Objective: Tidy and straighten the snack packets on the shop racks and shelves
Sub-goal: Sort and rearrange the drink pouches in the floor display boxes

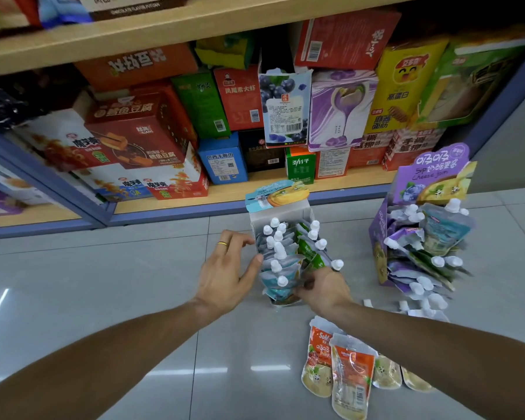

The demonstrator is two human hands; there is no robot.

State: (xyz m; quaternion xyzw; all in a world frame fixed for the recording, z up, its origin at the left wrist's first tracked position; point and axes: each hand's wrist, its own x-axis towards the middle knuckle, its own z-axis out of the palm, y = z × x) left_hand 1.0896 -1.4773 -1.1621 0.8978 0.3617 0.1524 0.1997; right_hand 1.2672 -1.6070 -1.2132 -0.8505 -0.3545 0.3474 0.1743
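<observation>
A white-and-blue display box (278,204) stands on the floor tiles, packed with spouted pouches (278,253) that have white caps. My left hand (229,269), with a gold ring, rests flat against the box's left side, fingers spread. My right hand (323,287) pinches the front pouches at the box's lower right, closed on a green pouch (311,257). A purple display box (419,225) with more pouches stands to the right. Loose orange pouches (347,374) lie on the floor under my right forearm.
A low wooden shelf (212,195) with a blue frame holds several stacked snack cartons behind the boxes. A few loose white-capped pouches (419,307) lie by the purple box. Grey glossy floor tiles (103,283) stretch left of my hands.
</observation>
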